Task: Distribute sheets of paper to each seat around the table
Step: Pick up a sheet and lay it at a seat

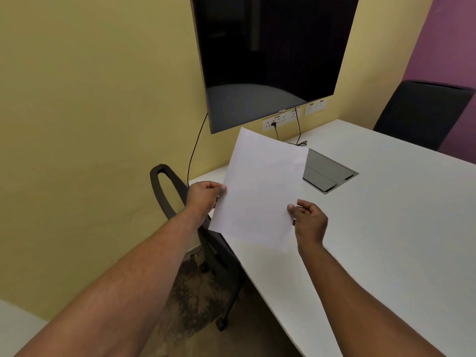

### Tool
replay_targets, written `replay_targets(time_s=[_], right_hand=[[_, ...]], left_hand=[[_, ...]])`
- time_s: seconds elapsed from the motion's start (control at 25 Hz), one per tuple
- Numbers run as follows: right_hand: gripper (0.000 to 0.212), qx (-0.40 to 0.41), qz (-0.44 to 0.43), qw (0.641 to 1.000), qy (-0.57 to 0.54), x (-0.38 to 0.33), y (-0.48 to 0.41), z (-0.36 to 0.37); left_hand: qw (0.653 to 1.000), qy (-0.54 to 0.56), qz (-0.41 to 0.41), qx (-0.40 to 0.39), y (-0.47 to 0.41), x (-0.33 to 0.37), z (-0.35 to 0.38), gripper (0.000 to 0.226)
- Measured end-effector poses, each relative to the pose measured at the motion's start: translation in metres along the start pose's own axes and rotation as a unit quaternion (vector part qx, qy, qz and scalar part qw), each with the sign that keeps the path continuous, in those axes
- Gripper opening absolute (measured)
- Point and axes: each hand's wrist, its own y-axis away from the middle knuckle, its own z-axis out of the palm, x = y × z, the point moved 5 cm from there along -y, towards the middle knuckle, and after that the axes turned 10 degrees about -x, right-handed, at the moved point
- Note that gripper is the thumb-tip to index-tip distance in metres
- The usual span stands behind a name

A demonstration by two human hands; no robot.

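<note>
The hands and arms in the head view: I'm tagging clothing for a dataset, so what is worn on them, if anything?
Nothing shows on them. The left hand and the right hand are bare, with no gloves and no rings that can be made out. Both forearms are uncovered down to the picture's lower edge: no sleeves, watch or bracelet in view.

sheet (260, 186) above table (386, 228) edge, chair (180, 202) left, screen (270, 55) behind

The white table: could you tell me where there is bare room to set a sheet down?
The white table is bare between the grey recessed cable hatch and its near edge, and towards the black chair far right. The white sheet, in left hand and right hand, covers the near-left corner.
</note>
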Motion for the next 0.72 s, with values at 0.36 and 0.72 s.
replay_targets(time_s=[0.36, 0.72], right_hand=[[0.020, 0.059, 0.015, 0.998, 0.014, 0.018, -0.092, 0.076], [0.022, 0.208, 0.064, 0.975, 0.032, 0.077, -0.142, 0.121]], left_hand=[[0.995, -0.038, 0.002, -0.093, -0.183, 0.016, -0.015, 0.011], [0.965, -0.081, -0.010, -0.251, -0.335, -0.016, 0.027, 0.008]])
